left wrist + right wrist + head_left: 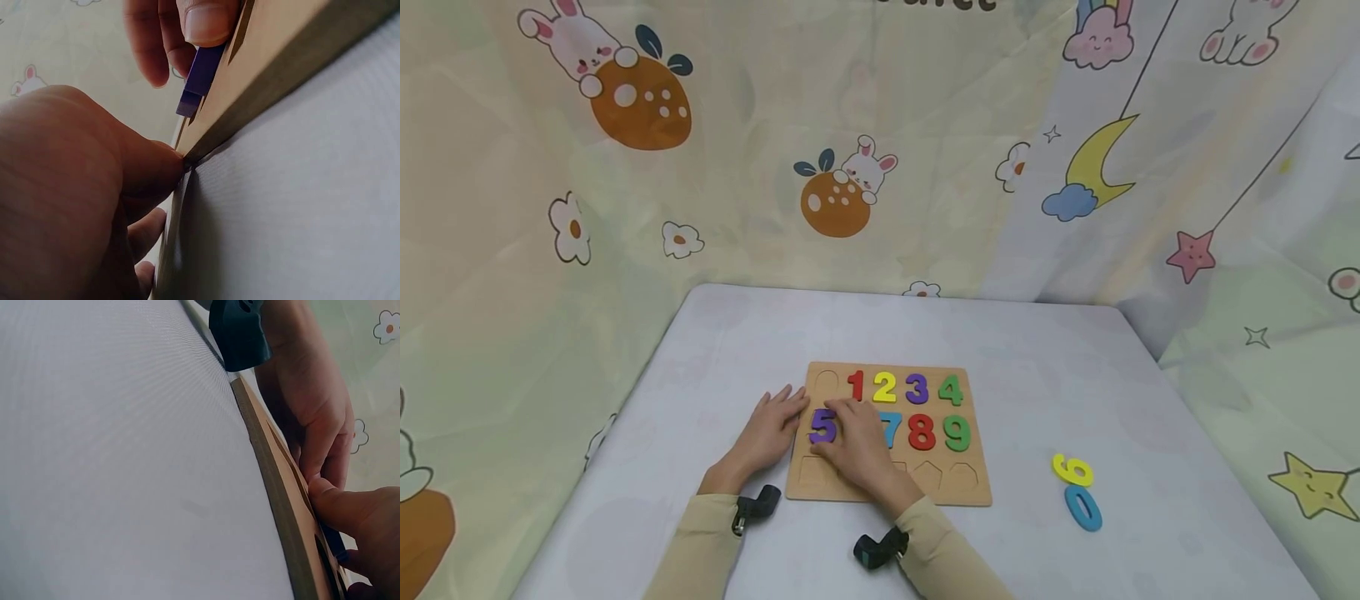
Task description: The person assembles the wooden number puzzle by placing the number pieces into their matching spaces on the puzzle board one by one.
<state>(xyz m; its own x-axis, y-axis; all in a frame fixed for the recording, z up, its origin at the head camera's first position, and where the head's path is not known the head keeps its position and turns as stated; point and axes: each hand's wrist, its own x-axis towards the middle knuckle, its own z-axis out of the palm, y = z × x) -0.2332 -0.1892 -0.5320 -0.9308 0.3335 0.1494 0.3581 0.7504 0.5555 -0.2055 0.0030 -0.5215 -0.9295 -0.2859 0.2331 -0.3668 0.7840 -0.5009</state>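
On the white table lies a wooden number board point(936, 493). My right hand point(861, 446) pinches the purple number 5 point(822, 425) between thumb and fingers, over the left end of the middle row. In the left wrist view the purple piece point(203, 72) stands proud of the board face, under the right thumb point(206, 25). My left hand point(770, 429) rests against the board's left edge, fingers stretched toward the back, its thumb point(156, 165) touching the edge. The right hand covers the spot between 5 and the blue 7 point(891, 427).
A yellow number 6 point(1072, 471) and a blue 0 point(1083, 508) lie on the table right of the board. Numbers 1 to 4 fill the back row beside a bare round recess point(827, 380). Red 8 point(922, 432) and green 9 point(957, 433) sit in the middle row.
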